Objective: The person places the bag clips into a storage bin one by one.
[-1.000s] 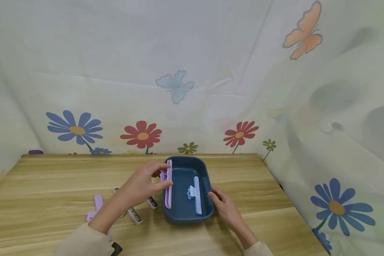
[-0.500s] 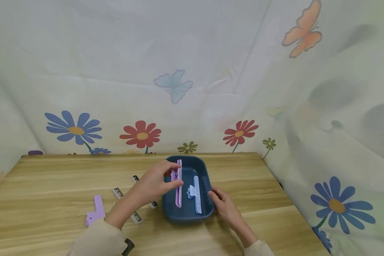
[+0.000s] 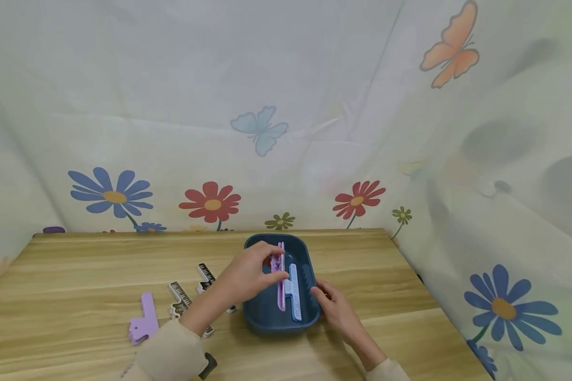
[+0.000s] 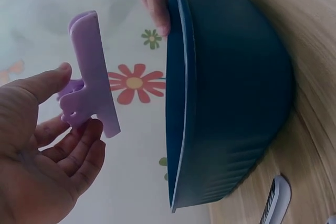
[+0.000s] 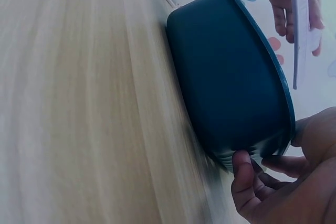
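Note:
Over the dark blue plastic basin point(image 3: 281, 329), my left hand point(image 3: 253, 272) pinches a purple long-bar clip point(image 4: 90, 72) by its handle. The left wrist view shows the clip raised beyond the basin's rim, thumb on one side and fingers on the other. A light blue clip point(image 3: 295, 301) with a piano-key pattern lies on the basin floor, partly overlapped by the purple one in the head view. My right hand point(image 3: 337, 309) grips the basin's right side, thumb at the rim and fingers against the outer wall point(image 5: 226, 72).
Left of the basin, two black-and-white piano-key clips point(image 3: 180, 296) lie on the wooden table point(image 3: 90, 275), partly hidden by my left forearm. Another purple clip point(image 3: 145, 320) lies farther left. A flower-printed curtain point(image 3: 314, 174) rises behind the table's far edge.
My left hand has carried the purple clip rightward from the basin's left rim to above its middle, close to the light blue clip. The right hand and basin have stayed in place.

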### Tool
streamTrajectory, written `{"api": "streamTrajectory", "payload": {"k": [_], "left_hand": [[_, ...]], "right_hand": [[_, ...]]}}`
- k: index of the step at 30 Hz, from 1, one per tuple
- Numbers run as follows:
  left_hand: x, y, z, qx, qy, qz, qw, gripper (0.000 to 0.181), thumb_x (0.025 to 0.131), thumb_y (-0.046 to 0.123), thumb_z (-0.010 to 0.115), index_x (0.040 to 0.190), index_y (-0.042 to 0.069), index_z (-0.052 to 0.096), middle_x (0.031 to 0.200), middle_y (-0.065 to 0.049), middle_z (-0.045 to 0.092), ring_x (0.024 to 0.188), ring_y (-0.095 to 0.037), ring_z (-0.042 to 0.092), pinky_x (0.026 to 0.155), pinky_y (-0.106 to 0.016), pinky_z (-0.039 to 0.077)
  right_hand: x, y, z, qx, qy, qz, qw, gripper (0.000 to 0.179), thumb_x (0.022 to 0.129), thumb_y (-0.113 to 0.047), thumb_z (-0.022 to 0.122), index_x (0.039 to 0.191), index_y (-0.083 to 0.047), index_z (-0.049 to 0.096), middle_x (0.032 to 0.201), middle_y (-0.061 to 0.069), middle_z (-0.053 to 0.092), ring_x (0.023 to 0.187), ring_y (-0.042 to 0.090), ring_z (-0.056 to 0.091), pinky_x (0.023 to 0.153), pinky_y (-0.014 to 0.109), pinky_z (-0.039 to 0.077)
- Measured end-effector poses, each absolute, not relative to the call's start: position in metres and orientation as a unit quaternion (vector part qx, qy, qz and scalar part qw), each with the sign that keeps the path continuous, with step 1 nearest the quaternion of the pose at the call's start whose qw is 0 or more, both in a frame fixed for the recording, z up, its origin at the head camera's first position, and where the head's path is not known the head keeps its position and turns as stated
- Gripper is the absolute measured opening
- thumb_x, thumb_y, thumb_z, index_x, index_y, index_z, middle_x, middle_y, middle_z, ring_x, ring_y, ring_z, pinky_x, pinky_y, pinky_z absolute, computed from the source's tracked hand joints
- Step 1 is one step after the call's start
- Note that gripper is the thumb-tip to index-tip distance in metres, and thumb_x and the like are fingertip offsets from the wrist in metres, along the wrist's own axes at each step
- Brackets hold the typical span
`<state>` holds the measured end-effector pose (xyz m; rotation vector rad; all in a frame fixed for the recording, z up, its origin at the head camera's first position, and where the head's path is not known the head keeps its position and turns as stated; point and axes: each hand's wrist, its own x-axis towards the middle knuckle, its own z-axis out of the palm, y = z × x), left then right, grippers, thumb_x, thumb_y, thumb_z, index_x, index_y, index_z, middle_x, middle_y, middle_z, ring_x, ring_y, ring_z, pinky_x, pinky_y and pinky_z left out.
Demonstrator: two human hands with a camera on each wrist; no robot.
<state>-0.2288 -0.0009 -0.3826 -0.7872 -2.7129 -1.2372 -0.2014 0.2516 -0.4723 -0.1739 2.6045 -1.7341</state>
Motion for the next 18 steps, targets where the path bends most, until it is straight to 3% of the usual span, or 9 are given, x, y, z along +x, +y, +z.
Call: {"api": "streamTrajectory", "payload": {"k": [11,18], "left_hand": [[-0.234,0.017,-0.386,-0.267,-0.886,-0.376,0.037,0.050,0.090,0.032,0.083,0.131,0.008,0.068,0.116,-0.006,0.066,0.095,-0.018,0.059,0.086,-0.037,0.058],[-0.237,0.027,-0.389,-0.259,-0.902,-0.344,0.023,0.051,0.090,0.036,0.082,0.131,0.009,0.069,0.119,-0.006,0.067,0.104,-0.020,0.061,0.099,-0.045,0.055]], "right_hand": [[-0.199,0.251,-0.470,-0.050,0.822,-0.567,0.007,0.039,0.109,-0.014,0.053,0.141,0.008,0.056,0.124,0.026,0.066,0.105,0.034,0.066,0.081,0.038,0.060],[-0.201,0.252,-0.472,-0.050,0.830,-0.555,0.013,0.040,0.109,-0.019,0.053,0.142,0.004,0.057,0.126,0.024,0.065,0.105,0.031,0.065,0.082,0.035,0.059]]}}
